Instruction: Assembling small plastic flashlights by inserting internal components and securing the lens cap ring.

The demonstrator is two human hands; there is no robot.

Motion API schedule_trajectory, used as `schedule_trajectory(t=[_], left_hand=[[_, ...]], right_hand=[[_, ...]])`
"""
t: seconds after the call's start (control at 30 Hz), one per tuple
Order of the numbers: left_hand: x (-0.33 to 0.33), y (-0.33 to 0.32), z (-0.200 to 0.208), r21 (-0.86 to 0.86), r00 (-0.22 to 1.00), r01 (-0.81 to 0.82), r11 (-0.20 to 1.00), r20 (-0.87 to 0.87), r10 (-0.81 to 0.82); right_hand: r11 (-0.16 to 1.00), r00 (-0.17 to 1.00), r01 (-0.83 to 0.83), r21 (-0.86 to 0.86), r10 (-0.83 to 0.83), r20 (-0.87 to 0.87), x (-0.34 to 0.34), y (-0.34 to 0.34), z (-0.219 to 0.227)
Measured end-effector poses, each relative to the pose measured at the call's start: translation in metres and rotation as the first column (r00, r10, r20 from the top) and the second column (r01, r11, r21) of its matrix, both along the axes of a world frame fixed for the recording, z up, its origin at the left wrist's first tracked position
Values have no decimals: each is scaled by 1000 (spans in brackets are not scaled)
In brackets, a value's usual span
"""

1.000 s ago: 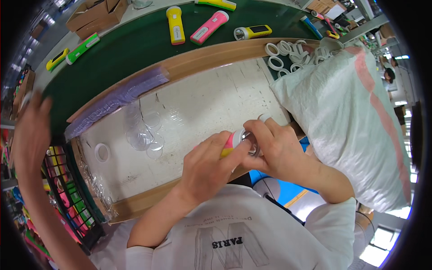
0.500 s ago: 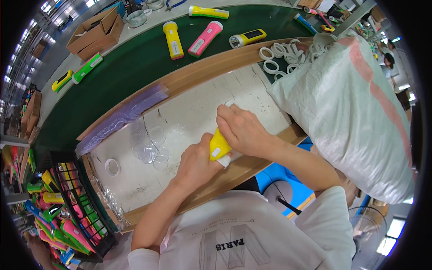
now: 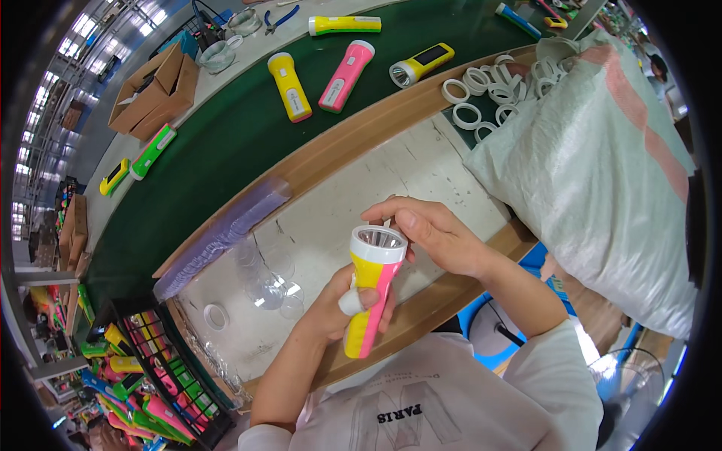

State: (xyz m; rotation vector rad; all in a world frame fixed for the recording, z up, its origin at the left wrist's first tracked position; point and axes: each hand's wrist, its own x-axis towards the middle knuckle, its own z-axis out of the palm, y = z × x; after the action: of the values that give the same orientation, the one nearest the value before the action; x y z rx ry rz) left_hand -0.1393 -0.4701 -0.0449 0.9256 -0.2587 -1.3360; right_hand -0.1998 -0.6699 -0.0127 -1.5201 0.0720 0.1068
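Note:
My left hand (image 3: 335,307) is closed around the body of a yellow and pink flashlight (image 3: 368,289), whose white-ringed head points up and shows a silvery reflector. A white wrap covers the left thumb. Just behind and right of the head, my right hand (image 3: 436,231) has its fingers stretched out and nothing gripped in them; some fingertips are partly hidden behind the head, so contact is uncertain. On the white board (image 3: 338,203) beyond lie thin transparent discs (image 3: 274,289) and one white ring (image 3: 216,316). A long stack of transparent purplish discs (image 3: 226,233) rests along the tray's far edge.
White rings (image 3: 481,86) lie at the far right beside a big woven sack (image 3: 579,173). Several flashlights (image 3: 289,86) rest on the green belt (image 3: 218,143). A black basket (image 3: 169,376) full of flashlights stands left. A cardboard box (image 3: 158,90) sits far left.
The flashlight has turned from lying tilted between both hands to head-up in my left hand. My right hand has let go of its far end and opened. The view has shifted slightly.

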Motion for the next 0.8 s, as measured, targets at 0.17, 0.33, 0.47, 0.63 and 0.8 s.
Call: schedule_trajectory(t=[0.17, 0.33, 0.47, 0.63, 0.8], left_hand=[[16, 1, -9, -229, 964, 122, 966, -203, -170], [68, 6, 18, -89, -108, -281, 956, 992, 61], [153, 2, 41, -102, -498, -566, 818, 833, -241], [200, 30, 19, -14, -525, -630, 777, 745, -411], [112, 50, 7, 228, -379, -491, 841, 813, -442]], right_hand=[[983, 958, 14, -182, 39, 283, 15, -8, -12], [-256, 888, 387, -886, -157, 433, 27, -111, -31], [-271, 901, 54, -961, -401, 164, 21, -171, -58], [-55, 965, 167, -984, -193, 175, 25, -141, -57], [109, 987, 154, -982, 23, 158, 17, -102, -67]])
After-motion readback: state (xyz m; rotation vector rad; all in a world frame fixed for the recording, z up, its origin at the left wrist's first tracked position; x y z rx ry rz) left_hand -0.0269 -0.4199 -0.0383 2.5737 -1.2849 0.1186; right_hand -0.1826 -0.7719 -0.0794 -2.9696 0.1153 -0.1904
